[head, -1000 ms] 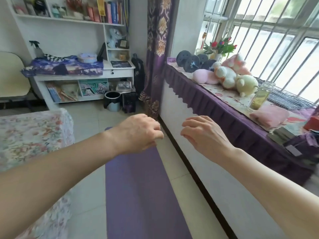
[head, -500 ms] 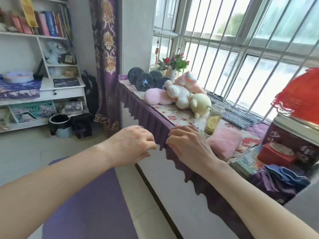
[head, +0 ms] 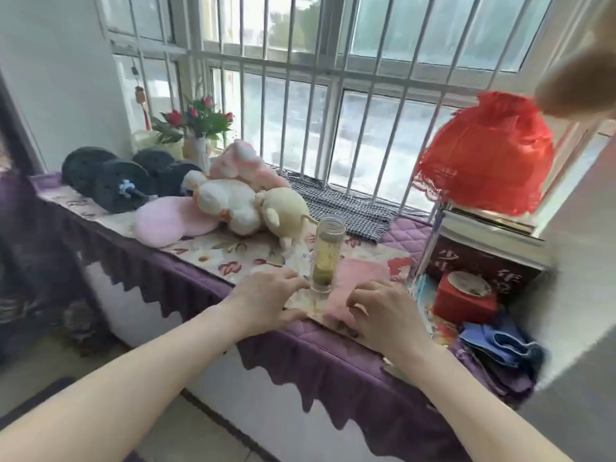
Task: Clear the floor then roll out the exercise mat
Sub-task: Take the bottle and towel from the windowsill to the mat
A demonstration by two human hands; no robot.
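Both hands (head: 266, 303) (head: 383, 315) empty, fingers curled, on purple-draped windowsill (head: 333, 345) (barred window (head: 333, 78) behind).

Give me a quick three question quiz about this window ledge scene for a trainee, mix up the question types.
1. True or false: the left hand is lifting the glass tea bottle off the ledge.
2. Multiple choice: what lies under the right hand? A) a dumbbell B) a pink cloth C) a flower vase
3. Fill in: the lampshade on the right is ____ in colour.

Key: 1 false, the bottle stands upright on the ledge between the hands; 2 B; 3 red.
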